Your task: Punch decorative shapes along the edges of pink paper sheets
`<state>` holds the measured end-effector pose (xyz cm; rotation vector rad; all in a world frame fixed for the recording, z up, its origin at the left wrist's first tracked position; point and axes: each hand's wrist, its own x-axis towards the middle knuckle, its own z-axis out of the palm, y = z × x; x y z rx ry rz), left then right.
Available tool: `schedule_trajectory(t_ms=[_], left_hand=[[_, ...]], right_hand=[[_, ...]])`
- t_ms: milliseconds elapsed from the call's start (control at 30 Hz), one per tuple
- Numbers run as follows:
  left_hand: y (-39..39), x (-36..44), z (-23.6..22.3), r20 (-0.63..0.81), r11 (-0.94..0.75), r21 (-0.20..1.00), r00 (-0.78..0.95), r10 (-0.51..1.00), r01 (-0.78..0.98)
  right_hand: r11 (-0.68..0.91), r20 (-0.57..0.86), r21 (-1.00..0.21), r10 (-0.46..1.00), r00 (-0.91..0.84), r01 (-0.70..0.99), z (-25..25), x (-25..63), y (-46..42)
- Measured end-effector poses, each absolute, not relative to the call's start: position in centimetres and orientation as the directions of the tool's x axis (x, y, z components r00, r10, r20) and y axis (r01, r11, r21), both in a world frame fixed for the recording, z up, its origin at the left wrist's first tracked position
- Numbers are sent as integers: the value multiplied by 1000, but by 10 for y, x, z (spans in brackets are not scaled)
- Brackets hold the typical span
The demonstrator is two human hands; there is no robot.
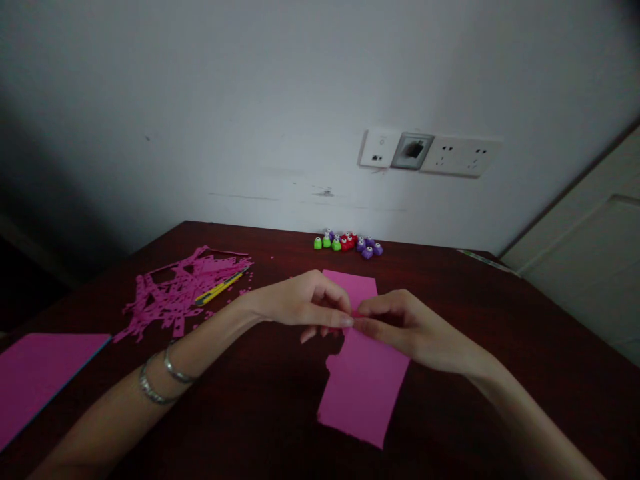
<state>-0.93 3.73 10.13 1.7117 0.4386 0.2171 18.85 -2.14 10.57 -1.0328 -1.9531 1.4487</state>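
A pink paper sheet [363, 383] lies on the dark wooden table [450, 293] in front of me, with a notch cut out of its left edge. My left hand [300, 303] and my right hand [400, 327] meet above its middle, fingertips pinched together. Both pinch a small pink piece, too small to make out clearly, right over the sheet. Two bracelets ring my left wrist.
A heap of pink paper offcuts [175, 297] with a yellow utility knife [220, 288] lies at the left. A stack of pink sheets [35, 380] sits at the near left edge. Several small coloured craft punches [347, 243] stand by the wall under sockets [430, 153].
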Motion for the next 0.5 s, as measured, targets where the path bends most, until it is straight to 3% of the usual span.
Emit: schedule_trajectory(t_ms=[300, 500], left_hand=[[34, -9, 103, -78, -142, 977, 887, 455, 159], [35, -6, 97, -35, -26, 998, 902, 430, 52]], right_hand=[[27, -87, -982, 820, -566, 189, 101, 187, -17], [11, -31, -998, 816, -578, 69, 100, 185, -17]])
